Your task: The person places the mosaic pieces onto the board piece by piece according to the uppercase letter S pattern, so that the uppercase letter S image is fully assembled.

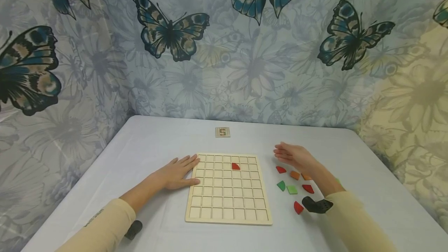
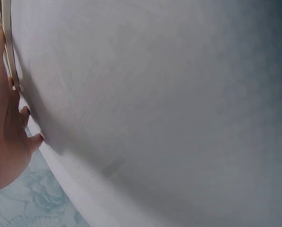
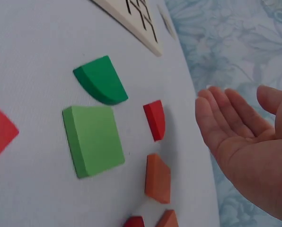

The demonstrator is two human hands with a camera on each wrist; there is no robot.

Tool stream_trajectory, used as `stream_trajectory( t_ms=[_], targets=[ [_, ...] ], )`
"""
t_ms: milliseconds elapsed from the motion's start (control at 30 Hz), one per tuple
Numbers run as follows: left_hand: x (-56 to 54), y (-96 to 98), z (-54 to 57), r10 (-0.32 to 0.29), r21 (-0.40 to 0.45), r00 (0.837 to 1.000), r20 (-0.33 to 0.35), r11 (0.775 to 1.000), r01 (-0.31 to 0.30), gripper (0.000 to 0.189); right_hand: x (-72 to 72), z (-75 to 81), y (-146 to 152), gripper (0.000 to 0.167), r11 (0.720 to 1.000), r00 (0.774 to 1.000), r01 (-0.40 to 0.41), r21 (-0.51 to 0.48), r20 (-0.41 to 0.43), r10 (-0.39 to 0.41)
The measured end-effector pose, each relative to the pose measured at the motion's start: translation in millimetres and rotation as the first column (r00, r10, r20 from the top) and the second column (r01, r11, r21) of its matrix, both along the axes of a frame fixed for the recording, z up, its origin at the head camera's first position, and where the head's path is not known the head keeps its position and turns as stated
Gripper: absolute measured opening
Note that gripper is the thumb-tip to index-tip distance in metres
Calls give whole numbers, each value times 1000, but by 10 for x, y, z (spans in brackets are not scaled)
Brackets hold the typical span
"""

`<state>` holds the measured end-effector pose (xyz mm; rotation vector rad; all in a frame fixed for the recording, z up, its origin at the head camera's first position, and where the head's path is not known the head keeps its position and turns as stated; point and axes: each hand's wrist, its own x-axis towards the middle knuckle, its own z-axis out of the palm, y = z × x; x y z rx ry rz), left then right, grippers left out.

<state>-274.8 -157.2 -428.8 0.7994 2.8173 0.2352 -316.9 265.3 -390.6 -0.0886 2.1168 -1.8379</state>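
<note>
A pale wooden board with a grid of square cells lies flat on the table. One red quarter-circle piece sits in a cell near its top. My left hand rests at the board's left edge, fingers straight and thumb apart. My right hand is held above the table, right of the board, its fingers extended and nothing in them. Below it lie a red piece, an orange piece, a dark green quarter-circle and a light green square. The right forearm partly hides other pieces.
A small square card with an S-like mark and grid lies behind the board. Two more red pieces, one nearer the front, lie by the right wrist's black strap device. Butterfly-patterned cloth hangs behind the white table.
</note>
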Motion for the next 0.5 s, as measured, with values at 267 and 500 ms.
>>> stream_trajectory(
  t_ms=[267,500],
  targets=[
    [3,-8,-12,-8,-9,1000,-14,1000,8,84,74,-50,277,61,999,1000,30,36,-3,-29],
    [7,3,0,-7,-8,1000,-8,1000,7,82,133,-86,489,65,995,998,63,71,2,-63]
  ],
)
